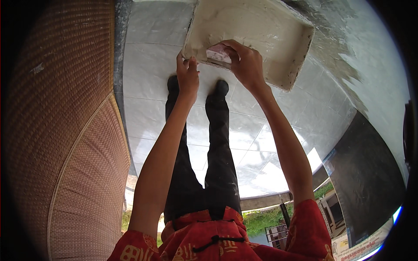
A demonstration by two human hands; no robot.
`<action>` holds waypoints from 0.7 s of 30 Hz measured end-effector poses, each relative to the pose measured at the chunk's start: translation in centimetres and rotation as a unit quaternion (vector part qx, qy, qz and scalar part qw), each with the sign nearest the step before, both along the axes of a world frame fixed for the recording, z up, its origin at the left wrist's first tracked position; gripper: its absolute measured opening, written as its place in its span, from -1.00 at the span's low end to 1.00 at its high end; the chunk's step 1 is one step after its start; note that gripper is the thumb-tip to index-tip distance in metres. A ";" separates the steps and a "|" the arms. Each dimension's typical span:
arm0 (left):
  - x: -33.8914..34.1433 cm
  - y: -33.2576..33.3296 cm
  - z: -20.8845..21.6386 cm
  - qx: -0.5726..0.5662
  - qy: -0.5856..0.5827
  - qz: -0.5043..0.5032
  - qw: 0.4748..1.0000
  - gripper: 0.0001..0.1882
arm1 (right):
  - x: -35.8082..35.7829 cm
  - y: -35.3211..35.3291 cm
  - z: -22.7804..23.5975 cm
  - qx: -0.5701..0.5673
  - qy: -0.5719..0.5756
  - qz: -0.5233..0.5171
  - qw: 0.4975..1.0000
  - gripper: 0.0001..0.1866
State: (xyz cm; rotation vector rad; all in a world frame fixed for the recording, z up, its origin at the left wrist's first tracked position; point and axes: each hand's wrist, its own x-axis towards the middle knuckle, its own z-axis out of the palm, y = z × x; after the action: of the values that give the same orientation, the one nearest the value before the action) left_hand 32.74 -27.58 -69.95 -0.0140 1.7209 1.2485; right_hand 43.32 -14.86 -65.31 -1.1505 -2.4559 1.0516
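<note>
A shallow rectangular tray [278, 48], coated inside with cream-coloured wet material, lies ahead of me above the floor tiles. My right hand [249, 65] is closed on a flat pinkish-white piece [217, 53], smeared with the same material; I cannot tell its exact kind. That piece is at the tray's near edge, left of the hand, and its lower edge seems to touch the rim. At the tray's near left corner, my left hand [188, 77] grips the rim, thumb toward the inside. Its other fingers are partly hidden.
Woven brown matting [74, 87] covers the wall on the left. Grey floor tiles [148, 65] spread around my black shoes. To the right stands a wall [374, 56] with patchy grey and pale areas, and a dark panel [365, 174] lower down. Greenery shows behind me.
</note>
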 end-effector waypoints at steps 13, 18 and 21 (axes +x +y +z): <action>-0.7 -0.9 1.5 -0.013 0.154 -0.011 0.988 -0.37 | 2.0 3.4 5.0 -0.242 0.087 -0.122 0.959 -0.72; -4.7 1.9 8.9 -0.008 0.358 -0.053 0.932 -0.38 | 2.1 4.3 14.0 -0.403 0.255 -0.215 0.852 -0.65; -6.2 5.6 16.0 0.065 0.412 -0.068 0.906 -0.43 | 1.5 5.0 20.2 -0.395 0.365 -0.219 0.814 -0.61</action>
State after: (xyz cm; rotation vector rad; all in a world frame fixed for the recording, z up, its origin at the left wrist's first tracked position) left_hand 26.56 -22.01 -53.96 0.8065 2.2791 1.3527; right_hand 44.87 -9.82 -45.07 -1.0974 -1.0807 1.9448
